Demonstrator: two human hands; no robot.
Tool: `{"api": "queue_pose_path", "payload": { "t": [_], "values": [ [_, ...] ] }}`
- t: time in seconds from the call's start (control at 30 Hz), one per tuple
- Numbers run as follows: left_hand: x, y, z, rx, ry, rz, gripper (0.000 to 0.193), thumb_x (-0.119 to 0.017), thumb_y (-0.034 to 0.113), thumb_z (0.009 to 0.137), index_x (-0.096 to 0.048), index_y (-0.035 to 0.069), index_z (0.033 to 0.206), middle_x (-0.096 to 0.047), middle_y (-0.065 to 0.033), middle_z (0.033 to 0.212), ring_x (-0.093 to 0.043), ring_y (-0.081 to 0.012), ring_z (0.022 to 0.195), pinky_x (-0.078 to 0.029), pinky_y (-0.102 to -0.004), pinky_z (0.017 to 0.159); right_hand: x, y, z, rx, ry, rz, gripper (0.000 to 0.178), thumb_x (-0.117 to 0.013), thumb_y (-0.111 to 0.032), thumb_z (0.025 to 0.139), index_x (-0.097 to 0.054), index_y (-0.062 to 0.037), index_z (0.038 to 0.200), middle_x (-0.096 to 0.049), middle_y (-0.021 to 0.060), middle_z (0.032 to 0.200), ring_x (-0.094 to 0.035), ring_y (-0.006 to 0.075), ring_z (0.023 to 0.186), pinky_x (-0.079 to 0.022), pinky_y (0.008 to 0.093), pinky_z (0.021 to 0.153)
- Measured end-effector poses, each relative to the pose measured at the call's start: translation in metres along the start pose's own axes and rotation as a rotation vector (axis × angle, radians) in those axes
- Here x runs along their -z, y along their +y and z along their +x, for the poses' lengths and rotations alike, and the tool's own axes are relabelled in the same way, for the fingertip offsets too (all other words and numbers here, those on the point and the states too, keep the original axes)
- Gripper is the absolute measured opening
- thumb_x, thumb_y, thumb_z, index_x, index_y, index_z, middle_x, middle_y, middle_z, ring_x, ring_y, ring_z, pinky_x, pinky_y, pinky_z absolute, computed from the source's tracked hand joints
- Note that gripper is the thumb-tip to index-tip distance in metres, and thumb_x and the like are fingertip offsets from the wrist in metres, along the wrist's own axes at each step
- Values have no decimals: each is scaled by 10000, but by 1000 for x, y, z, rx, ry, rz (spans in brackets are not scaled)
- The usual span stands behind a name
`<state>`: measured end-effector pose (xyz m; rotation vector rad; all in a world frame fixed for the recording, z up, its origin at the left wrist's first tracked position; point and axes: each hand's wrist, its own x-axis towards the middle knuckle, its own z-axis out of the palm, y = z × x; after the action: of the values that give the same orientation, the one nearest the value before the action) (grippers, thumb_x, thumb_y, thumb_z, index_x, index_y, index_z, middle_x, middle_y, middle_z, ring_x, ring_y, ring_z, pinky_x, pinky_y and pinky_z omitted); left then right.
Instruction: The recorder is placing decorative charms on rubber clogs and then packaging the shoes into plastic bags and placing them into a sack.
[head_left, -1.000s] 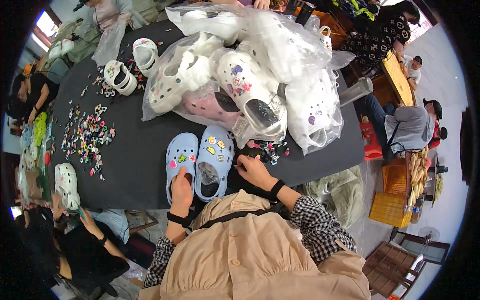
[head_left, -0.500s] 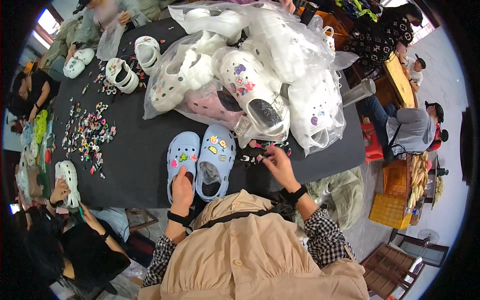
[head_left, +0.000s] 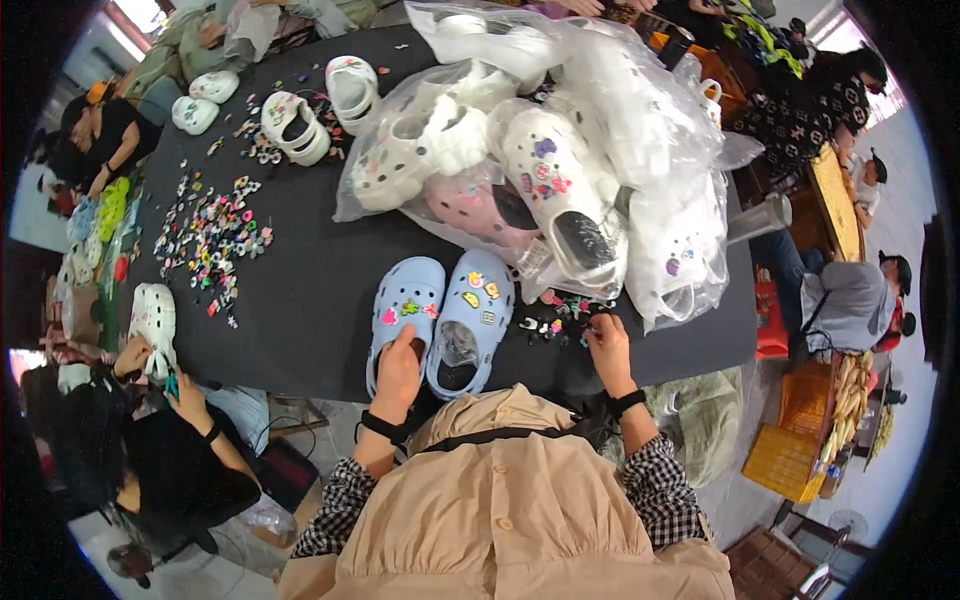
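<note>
Two light blue clogs stand side by side at the table's near edge, toes pointing away from me. My left hand (head_left: 398, 372) grips the left clog (head_left: 408, 285) at its foot opening, fingers partly hidden inside. Pink, green and red charms sit on that clog's toe. The right clog (head_left: 477, 318) carries several yellow, orange and dark charms and has clear plastic inside. Beside it, my right hand (head_left: 610, 355) reaches down to a small heap of loose shoe charms (head_left: 545, 325). Its fingertips are pinched together at the heap's right side; whatever they hold is too small to make out.
Plastic-bagged white clogs (head_left: 560, 185) and a pink bagged clog (head_left: 475, 210) pile up beyond the blue pair. Scattered charms (head_left: 215, 235) cover the left of the black table (head_left: 300, 330). A co-worker at left handles a white clog (head_left: 153, 320) and a teal tool (head_left: 172, 385).
My right hand has moved across the small heap to its right side, fingertips down among the charms. My left hand stays on the left clog. The whole view has shifted.
</note>
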<state>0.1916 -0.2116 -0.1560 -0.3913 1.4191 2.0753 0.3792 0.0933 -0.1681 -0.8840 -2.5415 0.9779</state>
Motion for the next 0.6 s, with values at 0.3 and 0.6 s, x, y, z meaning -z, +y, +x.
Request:
{"api": "queue_pose_path", "payload": {
  "t": [0.3, 0.6],
  "values": [
    [-6, 7, -7, 46, 6, -149, 303, -608, 230, 930, -545, 143, 647, -420, 84, 662, -378, -38, 626, -310, -232, 583, 12, -7, 3, -59, -10, 126, 143, -675, -4, 748, -631, -11, 884, -556, 114, 787, -579, 232, 678, -465, 331, 626],
    [4, -2, 0, -37, -60, -195, 128, -622, 174, 901, -641, 49, 885, -603, 3, 894, -545, -101, 874, -421, -281, 804, 33, -91, 23, -37, -418, 451, 130, -665, -39, 818, -658, 7, 939, -576, 72, 815, -602, 148, 756, -491, 282, 679]
  ]
}}
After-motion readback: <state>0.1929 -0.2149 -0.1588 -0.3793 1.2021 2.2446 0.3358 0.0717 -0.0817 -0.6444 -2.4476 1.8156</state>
